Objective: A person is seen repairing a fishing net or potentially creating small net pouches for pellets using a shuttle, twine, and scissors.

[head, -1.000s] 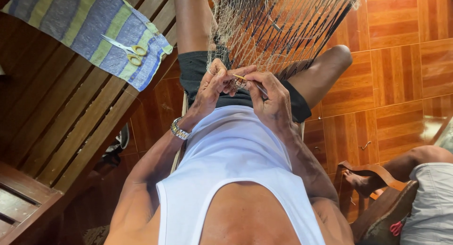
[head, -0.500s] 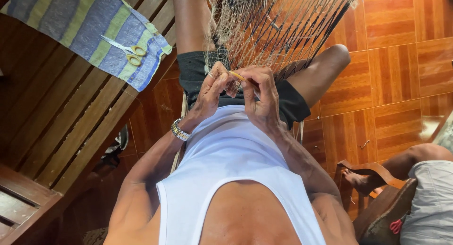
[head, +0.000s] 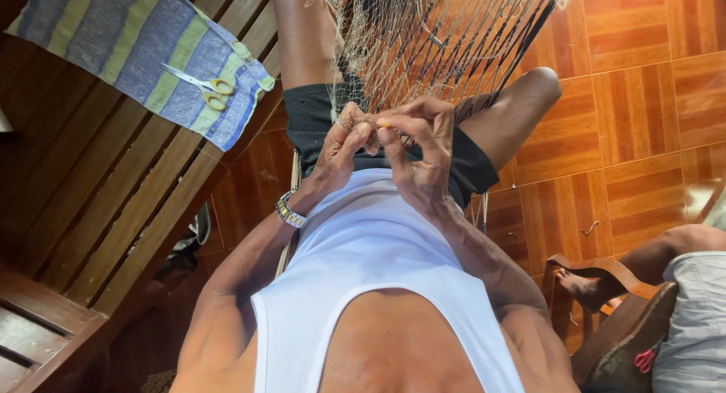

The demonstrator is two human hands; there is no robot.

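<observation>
A pale fishing net (head: 439, 37) hangs down over my knees and black shorts. My left hand (head: 339, 149), with a metal watch (head: 290, 209) on its wrist, pinches a bunched knot of the net's mesh between thumb and fingers. My right hand (head: 420, 147) is right beside it, fingertips nearly touching the left. Its fingers are curled around a small yellow netting needle (head: 383, 122), of which only the tip shows. Both hands are held above my lap, in front of my white sleeveless top.
A striped blue, grey and yellow cloth (head: 136, 52) lies on a dark wooden bench (head: 113, 211) at the left, with yellow-handled scissors (head: 200, 83) on it. Orange tiled floor (head: 643, 75) is at the right. Another person's leg (head: 658, 257) and a wooden chair (head: 605, 287) are at the lower right.
My hands have drawn closer together at the net. The yellow needle, earlier sticking out between them, is now mostly hidden under my right fingers.
</observation>
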